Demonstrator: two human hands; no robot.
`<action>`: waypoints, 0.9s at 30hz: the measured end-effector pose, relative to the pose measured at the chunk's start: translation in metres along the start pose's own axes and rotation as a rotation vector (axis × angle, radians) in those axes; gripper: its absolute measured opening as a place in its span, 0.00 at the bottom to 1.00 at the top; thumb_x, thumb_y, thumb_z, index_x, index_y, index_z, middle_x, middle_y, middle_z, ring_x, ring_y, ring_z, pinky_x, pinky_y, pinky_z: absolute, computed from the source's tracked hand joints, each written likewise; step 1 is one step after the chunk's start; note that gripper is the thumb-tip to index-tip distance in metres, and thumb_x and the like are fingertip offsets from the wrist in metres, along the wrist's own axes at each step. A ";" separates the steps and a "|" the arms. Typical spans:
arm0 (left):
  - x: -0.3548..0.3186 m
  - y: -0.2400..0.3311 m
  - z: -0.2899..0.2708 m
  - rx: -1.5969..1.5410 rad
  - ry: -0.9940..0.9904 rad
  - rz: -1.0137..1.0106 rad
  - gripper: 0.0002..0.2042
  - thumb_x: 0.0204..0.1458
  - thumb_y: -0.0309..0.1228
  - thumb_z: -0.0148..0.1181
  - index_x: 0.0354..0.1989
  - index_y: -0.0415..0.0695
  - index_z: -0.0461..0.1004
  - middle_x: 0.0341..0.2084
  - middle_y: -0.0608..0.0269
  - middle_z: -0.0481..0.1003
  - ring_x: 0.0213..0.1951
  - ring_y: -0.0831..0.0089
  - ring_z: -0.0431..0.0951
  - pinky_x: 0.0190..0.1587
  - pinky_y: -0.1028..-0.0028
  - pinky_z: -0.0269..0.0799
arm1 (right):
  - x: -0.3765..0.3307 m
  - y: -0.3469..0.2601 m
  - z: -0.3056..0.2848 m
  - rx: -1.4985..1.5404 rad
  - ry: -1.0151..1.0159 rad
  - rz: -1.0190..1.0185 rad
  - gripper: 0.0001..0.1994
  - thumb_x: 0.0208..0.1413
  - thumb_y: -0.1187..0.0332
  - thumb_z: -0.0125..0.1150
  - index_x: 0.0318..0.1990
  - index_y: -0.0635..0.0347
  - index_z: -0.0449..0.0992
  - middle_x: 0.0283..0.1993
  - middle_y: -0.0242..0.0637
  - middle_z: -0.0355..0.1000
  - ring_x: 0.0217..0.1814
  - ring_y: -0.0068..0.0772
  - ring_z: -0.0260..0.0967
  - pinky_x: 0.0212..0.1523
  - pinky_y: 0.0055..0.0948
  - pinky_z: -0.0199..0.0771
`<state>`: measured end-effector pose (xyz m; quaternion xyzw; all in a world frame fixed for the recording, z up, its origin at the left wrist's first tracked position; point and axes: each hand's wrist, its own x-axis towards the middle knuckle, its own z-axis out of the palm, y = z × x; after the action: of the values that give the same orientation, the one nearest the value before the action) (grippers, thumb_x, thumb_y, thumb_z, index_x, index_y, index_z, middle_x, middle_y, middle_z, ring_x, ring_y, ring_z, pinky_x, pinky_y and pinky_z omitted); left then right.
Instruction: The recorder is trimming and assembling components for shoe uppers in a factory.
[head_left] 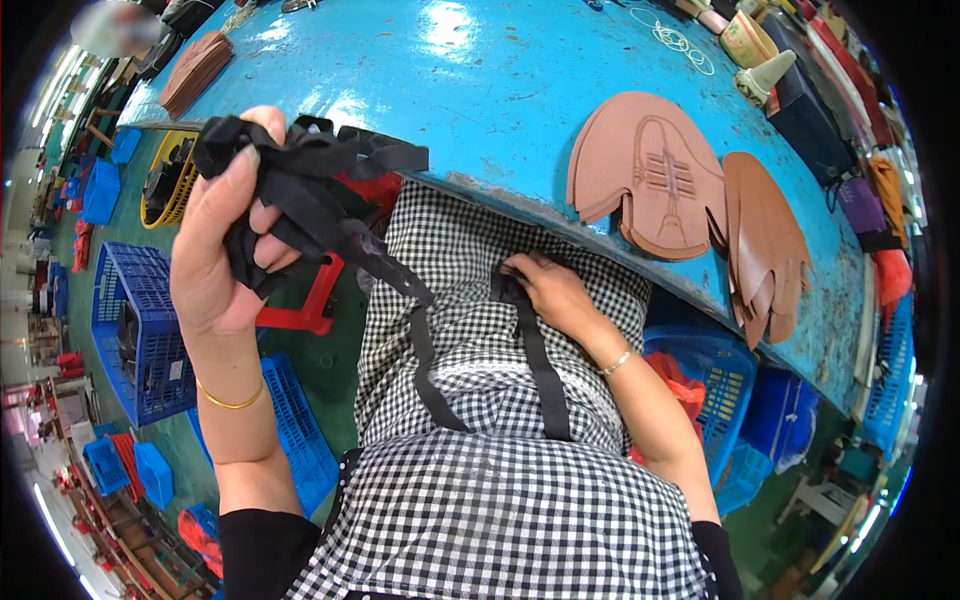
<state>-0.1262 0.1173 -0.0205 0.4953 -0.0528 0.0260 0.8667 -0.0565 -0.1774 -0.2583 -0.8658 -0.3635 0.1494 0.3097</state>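
Observation:
My left hand (213, 245) is raised at the table's near edge, its fingers closed around a tangled bundle of black fabric strips (305, 195). From that bundle one strip trails down toward my lap. My right hand (560, 300) rests on the black-and-white checked apron (490, 510), its fingers pressed together on a bunched piece of black strap (509, 288). A flat length of black strap (543, 375) runs from there down the apron, and another black strap (430, 380) lies to its left.
On the blue table (470, 110) lie stacked pinkish-tan leather shoe pieces (650, 175) and darker brown ones (762, 235). A further leather stack (196, 72) sits at the far left. Blue crates (140, 330) stand left on the green floor, a blue basket (715, 365) at right.

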 end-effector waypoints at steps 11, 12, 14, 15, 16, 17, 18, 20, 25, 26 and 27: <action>0.174 -0.004 -0.021 0.365 -0.179 0.201 0.10 0.66 0.36 0.54 0.45 0.43 0.74 0.27 0.71 0.73 0.24 0.84 0.70 0.24 0.82 0.62 | -0.060 -0.074 -0.125 1.292 0.213 -0.032 0.05 0.69 0.73 0.50 0.48 0.61 0.68 0.40 0.33 0.67 0.27 0.14 0.57 0.28 0.17 0.60; 0.180 -0.011 -0.028 0.624 -0.139 0.124 0.13 0.65 0.39 0.57 0.48 0.43 0.74 0.31 0.69 0.75 0.27 0.84 0.73 0.28 0.81 0.66 | -0.062 -0.074 -0.129 1.281 0.243 -0.052 0.04 0.68 0.73 0.51 0.47 0.60 0.68 0.43 0.35 0.68 0.29 0.15 0.58 0.30 0.18 0.62; 0.181 -0.024 -0.035 1.249 -0.044 -0.053 0.27 0.62 0.45 0.62 0.63 0.41 0.67 0.44 0.57 0.80 0.42 0.74 0.82 0.42 0.73 0.76 | -0.065 -0.071 -0.134 1.334 0.245 -0.094 0.04 0.67 0.72 0.53 0.46 0.59 0.69 0.45 0.37 0.69 0.34 0.16 0.60 0.35 0.20 0.64; 0.172 -0.031 -0.035 1.653 -0.011 -0.163 0.34 0.59 0.43 0.64 0.71 0.42 0.59 0.52 0.48 0.77 0.51 0.63 0.81 0.52 0.65 0.75 | -0.067 -0.071 -0.136 1.352 0.249 -0.109 0.05 0.66 0.71 0.54 0.46 0.59 0.69 0.45 0.36 0.70 0.37 0.16 0.61 0.38 0.21 0.65; 0.156 -0.037 -0.031 1.943 -0.053 0.105 0.34 0.56 0.43 0.66 0.68 0.42 0.62 0.51 0.46 0.77 0.51 0.59 0.79 0.55 0.64 0.73 | -0.067 -0.071 -0.137 1.382 0.259 -0.104 0.05 0.66 0.71 0.54 0.46 0.59 0.69 0.45 0.36 0.70 0.39 0.17 0.62 0.40 0.22 0.66; 0.134 -0.045 -0.022 2.241 -0.076 0.254 0.33 0.54 0.43 0.69 0.65 0.43 0.65 0.50 0.44 0.76 0.52 0.55 0.78 0.58 0.62 0.71 | -0.068 -0.073 -0.138 1.416 0.266 -0.095 0.05 0.66 0.70 0.54 0.46 0.59 0.69 0.45 0.36 0.70 0.41 0.18 0.63 0.43 0.23 0.66; 0.116 -0.049 -0.009 1.896 -0.251 0.312 0.36 0.52 0.40 0.70 0.67 0.43 0.63 0.54 0.42 0.74 0.55 0.53 0.76 0.60 0.61 0.69 | -0.067 -0.075 -0.138 1.443 0.262 -0.127 0.05 0.66 0.70 0.54 0.46 0.59 0.69 0.45 0.36 0.70 0.42 0.19 0.63 0.44 0.24 0.66; 0.081 -0.064 0.025 1.171 -0.578 0.155 0.38 0.50 0.34 0.72 0.69 0.41 0.60 0.57 0.39 0.71 0.60 0.51 0.72 0.64 0.60 0.65 | -0.064 -0.085 -0.136 1.446 0.297 -0.081 0.06 0.66 0.70 0.54 0.46 0.59 0.70 0.45 0.36 0.71 0.44 0.21 0.65 0.47 0.25 0.67; 0.028 -0.103 0.088 0.630 -0.518 -0.231 0.30 0.55 0.25 0.65 0.65 0.37 0.61 0.44 0.50 0.78 0.48 0.65 0.80 0.49 0.66 0.75 | -0.055 -0.107 -0.136 1.029 0.468 0.111 0.06 0.67 0.70 0.52 0.46 0.61 0.69 0.35 0.31 0.69 0.29 0.17 0.63 0.29 0.19 0.64; 0.025 -0.108 0.088 0.519 -0.442 -0.333 0.20 0.60 0.26 0.58 0.61 0.38 0.66 0.34 0.60 0.78 0.35 0.75 0.78 0.38 0.72 0.73 | -0.056 -0.107 -0.139 1.074 0.584 0.162 0.05 0.68 0.70 0.51 0.45 0.61 0.69 0.32 0.30 0.68 0.23 0.15 0.60 0.23 0.18 0.60; 0.021 -0.104 0.081 0.534 -0.454 -0.462 0.11 0.64 0.26 0.53 0.52 0.37 0.73 0.37 0.67 0.75 0.36 0.83 0.71 0.41 0.79 0.69 | -0.057 -0.106 -0.141 1.183 0.664 0.116 0.04 0.68 0.71 0.49 0.44 0.61 0.68 0.29 0.28 0.67 0.18 0.13 0.55 0.17 0.17 0.55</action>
<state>-0.1009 -0.0055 -0.0666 0.6945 -0.1213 -0.2660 0.6574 -0.0844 -0.2215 -0.0801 -0.5690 -0.0592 0.0656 0.8176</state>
